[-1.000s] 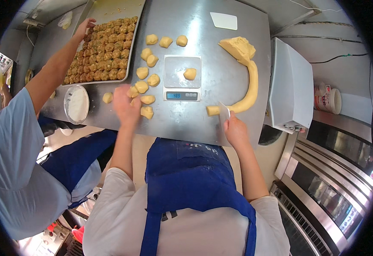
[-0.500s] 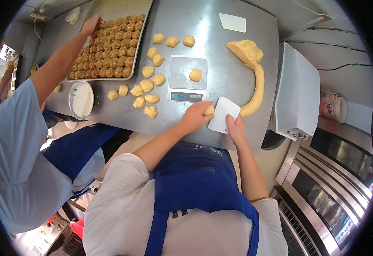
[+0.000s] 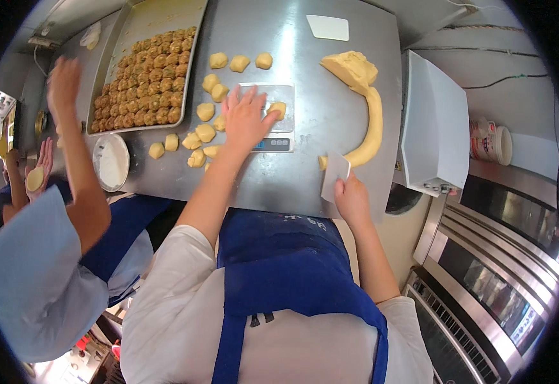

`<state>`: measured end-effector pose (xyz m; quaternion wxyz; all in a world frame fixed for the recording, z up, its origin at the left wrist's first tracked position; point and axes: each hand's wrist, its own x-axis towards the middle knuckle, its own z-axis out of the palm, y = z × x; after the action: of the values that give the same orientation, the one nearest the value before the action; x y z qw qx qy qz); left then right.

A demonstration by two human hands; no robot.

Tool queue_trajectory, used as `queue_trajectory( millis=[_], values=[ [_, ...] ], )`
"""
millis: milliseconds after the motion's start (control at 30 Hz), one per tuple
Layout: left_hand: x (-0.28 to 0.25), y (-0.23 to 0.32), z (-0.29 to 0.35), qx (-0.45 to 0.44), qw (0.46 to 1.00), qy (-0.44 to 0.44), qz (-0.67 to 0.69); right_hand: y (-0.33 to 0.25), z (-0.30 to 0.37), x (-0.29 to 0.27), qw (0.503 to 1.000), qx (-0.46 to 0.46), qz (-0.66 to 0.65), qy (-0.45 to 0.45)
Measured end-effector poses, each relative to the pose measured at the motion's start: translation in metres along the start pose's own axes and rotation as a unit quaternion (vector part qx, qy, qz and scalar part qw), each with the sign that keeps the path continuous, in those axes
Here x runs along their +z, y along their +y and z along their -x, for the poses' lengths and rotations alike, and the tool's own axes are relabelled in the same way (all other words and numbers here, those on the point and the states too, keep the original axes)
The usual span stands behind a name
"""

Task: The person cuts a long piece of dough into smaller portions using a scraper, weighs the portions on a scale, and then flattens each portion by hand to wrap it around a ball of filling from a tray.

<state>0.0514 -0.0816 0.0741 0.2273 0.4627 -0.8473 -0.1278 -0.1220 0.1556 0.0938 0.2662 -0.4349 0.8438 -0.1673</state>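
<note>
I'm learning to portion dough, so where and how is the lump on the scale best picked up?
Probably by its opposite sides, coming from above: the dough lump is compact and rounded, and the flat plate of the scale beneath it blocks the underside. A light pinch seems wise, since it looks soft.

White scale (image 3: 286, 131) with a blue-lit display (image 3: 259, 145); left of it, pale yellow dough lumps (image 3: 206, 112) and, farther left, mottled brown balls (image 3: 148, 83) on a silvery tray (image 3: 164, 16); right of it, a yellow dough rope (image 3: 374, 121) and a white scraper (image 3: 335, 176); under it, a grey worktop (image 3: 311, 70)
</note>
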Motion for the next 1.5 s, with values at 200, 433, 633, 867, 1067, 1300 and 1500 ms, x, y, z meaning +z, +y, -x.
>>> queue_trajectory(
  millis=[200,433,633,867,1067,1300,1500],
  values=[
    [0.036,0.000,0.005,0.194,0.968,-0.080,-0.140,-0.008,-0.010,0.015,0.999,0.021,0.023,-0.012],
    [0.056,0.042,0.058,0.296,0.946,-0.123,0.046,-0.002,-0.023,0.026,0.997,0.049,0.026,-0.056],
    [0.069,0.046,0.086,0.199,0.949,-0.218,0.109,0.007,-0.022,0.031,0.993,-0.073,-0.088,-0.013],
    [0.027,0.023,0.103,-0.432,0.471,-0.400,0.657,0.035,-0.005,0.007,0.992,0.038,-0.124,0.011],
    [0.032,0.020,0.078,-0.401,0.654,-0.351,0.538,0.019,0.005,0.001,0.999,0.006,-0.011,-0.032],
    [0.000,0.018,-0.025,-0.038,0.976,-0.052,0.206,-0.003,0.019,0.001,0.982,-0.132,0.109,-0.080],
    [0.018,-0.052,-0.009,0.202,0.965,-0.060,-0.153,0.005,0.014,0.008,0.979,-0.108,0.137,-0.101]
  ],
)
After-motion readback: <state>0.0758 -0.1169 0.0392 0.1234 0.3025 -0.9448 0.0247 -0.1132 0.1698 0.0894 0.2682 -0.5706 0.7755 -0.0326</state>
